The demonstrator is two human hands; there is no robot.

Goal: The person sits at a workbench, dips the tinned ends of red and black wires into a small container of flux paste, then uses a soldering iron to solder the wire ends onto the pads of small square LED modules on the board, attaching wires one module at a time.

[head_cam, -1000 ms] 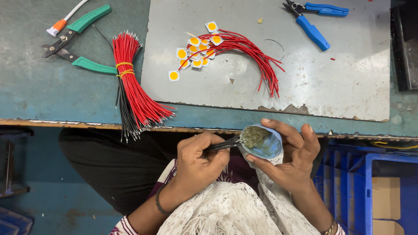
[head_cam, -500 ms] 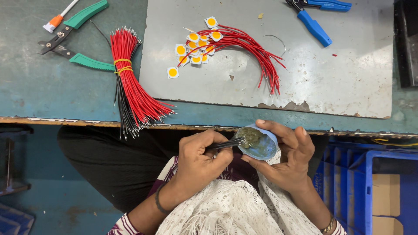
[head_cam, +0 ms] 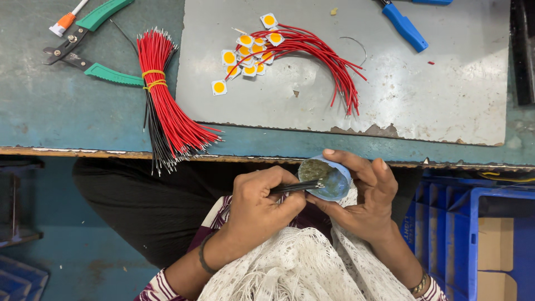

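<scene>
My right hand (head_cam: 365, 192) cups a small round blue tin (head_cam: 330, 177) filled with greenish-brown paste, held just below the table's front edge. My left hand (head_cam: 257, 205) pinches a thin bundle of black wires (head_cam: 295, 187), their bare tips touching the paste in the tin. Both hands are over my lap, above a white lace cloth (head_cam: 301, 267).
On the table lie a banded bundle of red and black wires (head_cam: 164, 111), red wires soldered to square yellow chips (head_cam: 312, 47) on a grey metal sheet (head_cam: 423, 95), green-handled cutters (head_cam: 89, 61) and blue-handled pliers (head_cam: 405, 25). Blue crates (head_cam: 473, 234) stand at lower right.
The wire tips have slid a little across the paste in the tin. Both hands stay in about the same place.
</scene>
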